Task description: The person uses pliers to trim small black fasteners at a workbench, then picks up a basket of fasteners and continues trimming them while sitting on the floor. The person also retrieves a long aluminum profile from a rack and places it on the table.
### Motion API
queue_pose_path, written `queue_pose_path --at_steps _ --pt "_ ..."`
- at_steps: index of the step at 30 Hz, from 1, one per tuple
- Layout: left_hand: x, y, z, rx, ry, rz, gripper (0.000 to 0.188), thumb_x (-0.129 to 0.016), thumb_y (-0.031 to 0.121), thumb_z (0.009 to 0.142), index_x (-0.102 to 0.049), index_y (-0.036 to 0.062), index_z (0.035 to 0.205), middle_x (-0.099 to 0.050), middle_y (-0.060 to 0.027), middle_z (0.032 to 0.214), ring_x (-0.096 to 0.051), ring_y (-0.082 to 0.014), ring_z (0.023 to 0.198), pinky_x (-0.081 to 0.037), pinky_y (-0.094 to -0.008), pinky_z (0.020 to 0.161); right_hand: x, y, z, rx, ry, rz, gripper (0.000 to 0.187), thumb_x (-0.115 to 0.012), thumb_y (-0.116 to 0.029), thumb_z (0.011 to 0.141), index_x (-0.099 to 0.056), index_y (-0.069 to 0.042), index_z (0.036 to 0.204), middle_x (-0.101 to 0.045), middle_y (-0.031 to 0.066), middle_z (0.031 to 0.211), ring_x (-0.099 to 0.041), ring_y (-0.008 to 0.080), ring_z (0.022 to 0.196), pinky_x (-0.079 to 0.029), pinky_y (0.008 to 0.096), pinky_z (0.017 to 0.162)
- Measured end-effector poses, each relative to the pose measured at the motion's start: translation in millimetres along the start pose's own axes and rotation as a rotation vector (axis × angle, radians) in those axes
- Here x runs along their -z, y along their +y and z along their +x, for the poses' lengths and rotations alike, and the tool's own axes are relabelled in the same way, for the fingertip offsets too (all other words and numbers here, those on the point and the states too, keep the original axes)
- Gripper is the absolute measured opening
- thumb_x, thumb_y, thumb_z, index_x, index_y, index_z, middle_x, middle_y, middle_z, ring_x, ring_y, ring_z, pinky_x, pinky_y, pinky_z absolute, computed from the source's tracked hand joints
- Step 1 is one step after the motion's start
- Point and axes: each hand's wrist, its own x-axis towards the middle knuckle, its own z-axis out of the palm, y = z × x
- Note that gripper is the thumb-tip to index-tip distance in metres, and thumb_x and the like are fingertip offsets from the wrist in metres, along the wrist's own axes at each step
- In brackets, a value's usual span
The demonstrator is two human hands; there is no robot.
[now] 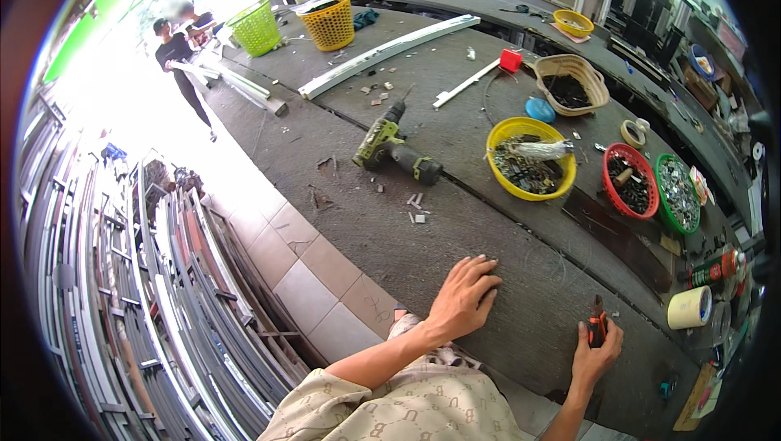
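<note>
My left hand (462, 301) rests near the front edge of the dark work table (537, 294), fingers stretched out and holding nothing. To the right, my right hand (602, 350) is closed around a pair of pliers (598, 325) with orange and black handles, jaws pointing away from me. Beyond my left hand, a green and black cordless drill (394, 144) lies on its side. Small pale scraps (418, 218) are scattered between the drill and my left hand. A yellow basket (504, 176) of small metal parts stands farther off, a clear-wrapped bundle (533, 150) lying on top.
Red (629, 211) and green baskets (678, 225) of small parts stand right, near a tape roll (689, 307) and a spray can (716, 268). A white profile (390, 54) lies at the back. Metal bars (163, 303) fill the left; two people (181, 54) stand far left.
</note>
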Motion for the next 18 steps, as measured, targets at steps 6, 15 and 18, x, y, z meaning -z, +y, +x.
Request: queue_pose_path --at_steps 6,15,18 --pt "59 -40 17 0.038 0.134 0.059 0.029 -0.076 0.012 0.093 -0.071 0.0084 0.122 -0.064 -0.0154 0.138 -0.055 -0.0338 0.135 -0.043 -0.049 0.115 5 -70 -6 -0.198 -0.092 0.094 0.056 -0.088 -0.034 0.085 -0.065 0.002 0.122 -0.063 0.0166 0.11 -0.066 0.0362 0.102 -0.054 0.0486 0.084" --pt "121 -114 50 0.187 0.067 0.237 0.024 -0.079 0.018 0.087 -0.079 0.0085 0.109 -0.067 -0.0104 0.114 -0.06 -0.0316 0.109 -0.047 -0.0438 0.098 -16 -210 -5 -0.645 -0.379 0.943 0.035 -0.082 -0.018 0.092 -0.059 0.002 0.111 -0.069 0.0104 0.096 -0.066 0.0133 0.08 -0.054 0.0281 0.069" --pt "123 -121 57 0.17 0.044 0.165 0.017 -0.079 0.015 0.086 -0.078 0.0093 0.102 -0.067 -0.0078 0.107 -0.061 -0.0299 0.102 -0.046 -0.0434 0.09 -26 -243 2 -0.758 -0.557 1.076 0.032 -0.084 -0.02 0.091 -0.059 -0.001 0.099 -0.066 0.006 0.078 -0.062 0.0114 0.064 -0.051 0.0275 0.059"
